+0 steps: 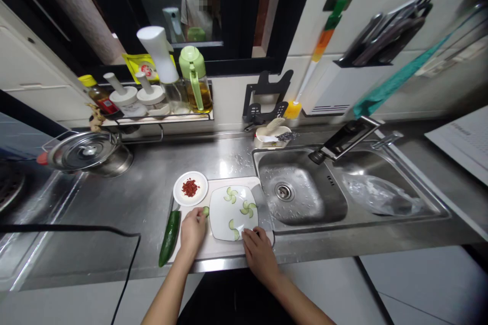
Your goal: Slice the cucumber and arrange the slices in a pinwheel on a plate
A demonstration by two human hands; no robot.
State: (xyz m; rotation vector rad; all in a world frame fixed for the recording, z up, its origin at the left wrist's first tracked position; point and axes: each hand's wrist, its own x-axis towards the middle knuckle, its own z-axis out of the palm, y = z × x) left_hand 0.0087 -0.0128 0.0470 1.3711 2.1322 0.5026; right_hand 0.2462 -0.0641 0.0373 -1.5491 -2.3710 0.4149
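A white square plate (224, 218) lies on a pale cutting board (213, 249) beside the sink and carries small fans of cucumber slices (248, 207). My left hand (192, 230) rests at the plate's left edge, fingers pinched on a cucumber slice (206, 210). My right hand (258, 251) sits at the plate's near right corner, fingers curled and touching the rim; whether it holds anything is hidden. A whole green cucumber (170, 236) lies left of the board. A small round dish (190, 188) of red chopped bits stands behind my left hand.
A steel sink (305, 193) with a plastic bag (377, 195) and a faucet (346, 139) is to the right. A lidded pot (86, 152) stands at left. A shelf of oil bottles and jars (160, 86) lines the back wall. A black cable (95, 231) crosses the counter.
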